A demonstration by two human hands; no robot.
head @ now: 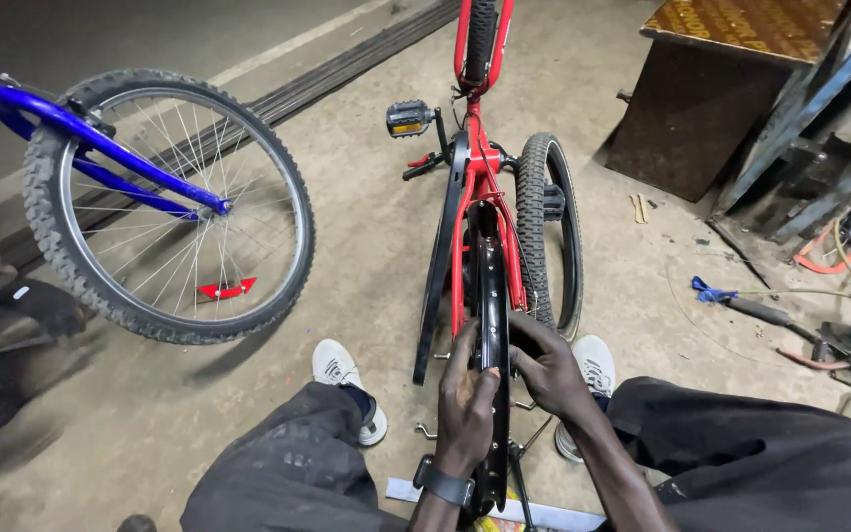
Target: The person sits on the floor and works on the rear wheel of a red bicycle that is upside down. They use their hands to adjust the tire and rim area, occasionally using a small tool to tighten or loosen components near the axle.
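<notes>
A bare black wheel rim stands upright on edge in the rear of a red bicycle frame, which lies upside down on the concrete floor. The left hand, a dark watch on its wrist, presses against the near left side of the rim, its grip wrapped over the edge with fingertips on the metal. The right hand sits on the rim's right side, touching it, fingers curled down onto the edge; whether that grip is fully clamped cannot be told.

Just right of the rim a loose knobby tyre leans against the frame. Beyond the rim, along the frame, a black pedal sticks out to the left. Well left of the rim stands a blue bicycle with its spoked wheel. Near the rim's base on either side are white shoes and dark trouser legs. Far right of the rim, tools lie beside a brown cabinet.
</notes>
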